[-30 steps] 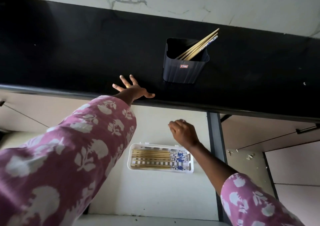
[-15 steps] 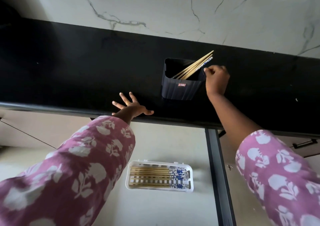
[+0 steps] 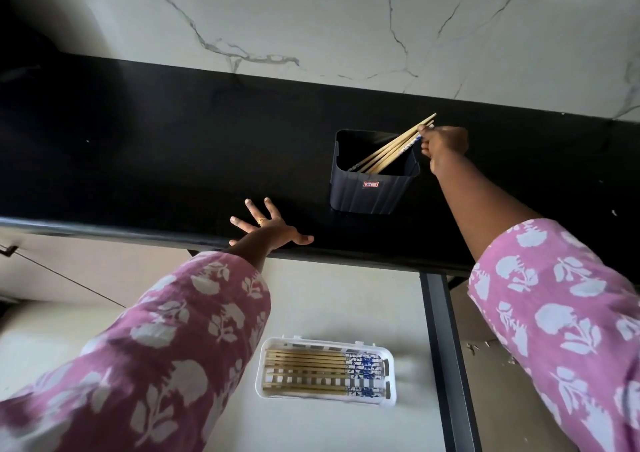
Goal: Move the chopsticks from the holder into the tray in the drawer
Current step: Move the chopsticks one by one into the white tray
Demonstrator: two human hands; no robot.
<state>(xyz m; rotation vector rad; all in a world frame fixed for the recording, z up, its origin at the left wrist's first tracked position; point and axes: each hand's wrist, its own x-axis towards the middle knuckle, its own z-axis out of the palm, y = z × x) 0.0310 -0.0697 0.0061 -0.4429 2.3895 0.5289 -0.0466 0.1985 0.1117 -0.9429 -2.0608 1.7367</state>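
Right hand (image 3: 444,147) reached across the black countertop (image 3: 173,161), fingertips pinched on the upper ends of the chopsticks (image 3: 389,148) leaning in the dark ribbed holder (image 3: 370,188); exactly how many sticks sit inside the pinch hard to tell. Left hand (image 3: 268,228) spread flat, fingers splayed, palm pressed on the counter near its front edge, holding nothing, probably bracing. Remaining chopsticks slanted, lower tips down in the holder's near left corner, tops projecting past the far right rim. Below the counter, white slotted tray (image 3: 325,368) lying in the open drawer (image 3: 346,296), already filled with a neat row of chopsticks (image 3: 322,370), wooden shafts to the left, blue-patterned ends to the right. Likely light, stiff and smooth, so easy to lift yet prone to fan apart or slip if gripped loosely. Best taken near the patterned top ends, squeezed together as one bundle, drawn out along their own slant to avoid tipping the light holder. Then turned level and aligned with those in the tray, patterned ends rightward. Task seemingly well advanced, only a few sticks left.
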